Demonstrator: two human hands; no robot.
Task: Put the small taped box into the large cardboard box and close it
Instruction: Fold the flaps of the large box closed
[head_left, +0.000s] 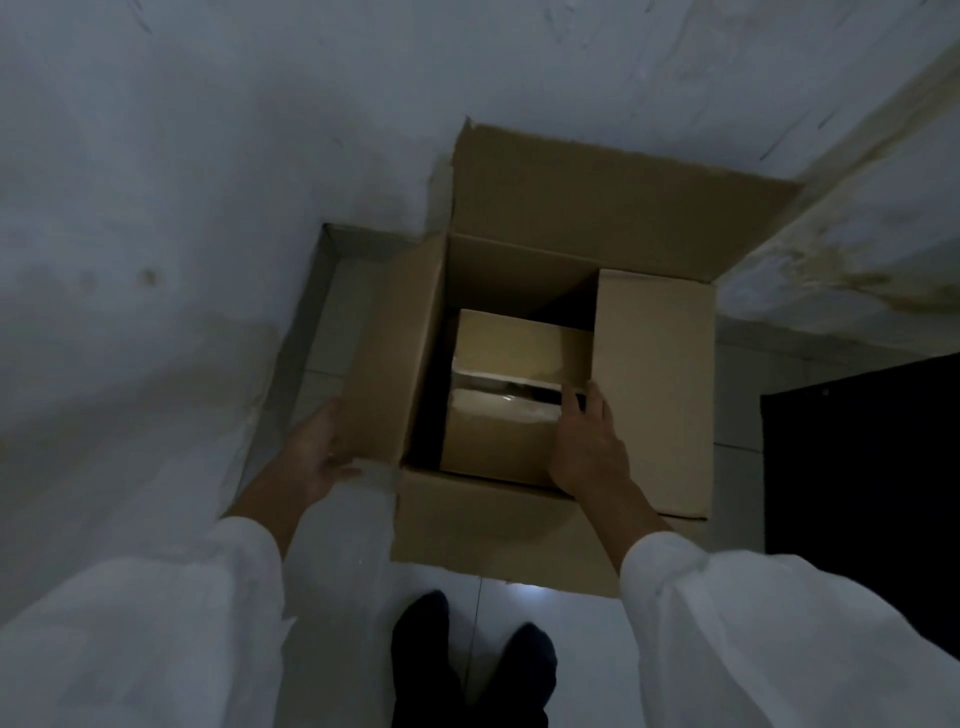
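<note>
Dark feet (470, 660) at bottom centre, white sleeves (789, 634) filling both lower corners. I see large cardboard box (524, 525) mid-frame on pale floor (358, 561), against grey wall (182, 156), flaps up. Small taped box (504, 395) sits inside it, glossy tape band across top. Left hand (317, 457) at centre left, fingers curled around left flap (387, 353). Right hand (589, 447) reaches into opening, fingers spread loosely, touching small box's right edge beside right flap (654, 384). Dark object (862, 467) at right edge.
</note>
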